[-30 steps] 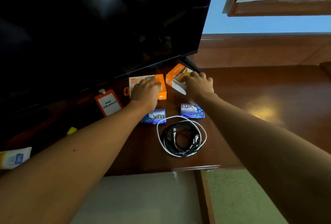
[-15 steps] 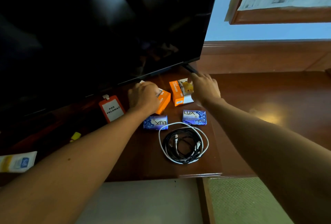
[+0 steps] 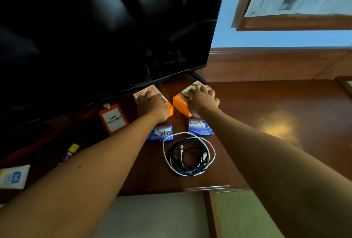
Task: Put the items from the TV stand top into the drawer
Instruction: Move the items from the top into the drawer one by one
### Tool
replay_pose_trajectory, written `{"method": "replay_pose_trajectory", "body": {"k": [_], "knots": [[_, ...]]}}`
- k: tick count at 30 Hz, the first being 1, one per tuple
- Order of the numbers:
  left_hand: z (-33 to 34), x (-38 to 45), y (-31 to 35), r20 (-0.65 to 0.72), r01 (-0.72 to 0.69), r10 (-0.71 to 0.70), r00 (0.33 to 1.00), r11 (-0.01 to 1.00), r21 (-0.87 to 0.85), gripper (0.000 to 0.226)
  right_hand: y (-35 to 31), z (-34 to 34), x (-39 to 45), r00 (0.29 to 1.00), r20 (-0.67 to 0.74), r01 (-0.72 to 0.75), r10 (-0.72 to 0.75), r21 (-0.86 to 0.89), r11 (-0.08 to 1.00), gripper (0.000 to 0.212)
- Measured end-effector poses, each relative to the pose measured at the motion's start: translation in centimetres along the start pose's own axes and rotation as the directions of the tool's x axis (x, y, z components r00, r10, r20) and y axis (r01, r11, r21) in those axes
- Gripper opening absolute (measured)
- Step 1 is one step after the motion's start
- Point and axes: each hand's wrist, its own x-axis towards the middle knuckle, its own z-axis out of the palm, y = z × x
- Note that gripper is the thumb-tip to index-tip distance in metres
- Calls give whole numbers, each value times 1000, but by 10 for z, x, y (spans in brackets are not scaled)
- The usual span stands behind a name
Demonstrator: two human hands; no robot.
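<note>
so this looks like pretty much the very start of the job, judging by how much stuff sits on the tv stand top (image 3: pixel 266 123). nothing i can see is in a drawer, and honestly no drawer shows up in view at all, so i can't tell if it's open or even where it is.

both hands are out at the back of the stand, right under the lower edge of the tv (image 3: pixel 104 28). the left hand (image 3: pixel 152 106) lies over the left orange box (image 3: pixel 146 93), fingers curled down around it, looks like a grip but i can't swear it's lifted. the right hand (image 3: pixel 202 102) is on the right orange box (image 3: pixel 181 100) (says "charger" on the side), fingers bent over its top and far edge, same deal, holding it but whether it's off the wood i can't tell.

still sitting there untouched:
- two blue lux soap bars, left soap (image 3: pixel 162 134) just beside the left wrist, right soap (image 3: pixel 200 127) just under the right wrist
- the coiled cables (image 3: pixel 189 155), black ones inside a white loop, near the front edge of the stand
- an orange id badge (image 3: pixel 113 119) toward the left
- a small yellow-capped thing (image 3: pixel 73 148) further left, too dark to say what it is
- a white sachet (image 3: pixel 13 176) at the far left front

so my guess: the two boxes go first, then everything else needs at least a few more trips. basically all of it is left to do.
</note>
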Motion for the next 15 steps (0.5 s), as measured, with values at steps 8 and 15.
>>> {"method": "replay_pose_trajectory", "body": {"k": [8, 15], "knots": [[-10, -5, 2, -100, 132, -148, 984, 980, -151, 65, -14, 0, 5, 987, -103, -105, 127, 201, 974, 66], [-5, 9, 12, 37, 255, -253, 967, 962, -95, 98, -22, 12, 28, 932, 66, -356, 356, 348, 867, 103]]}}
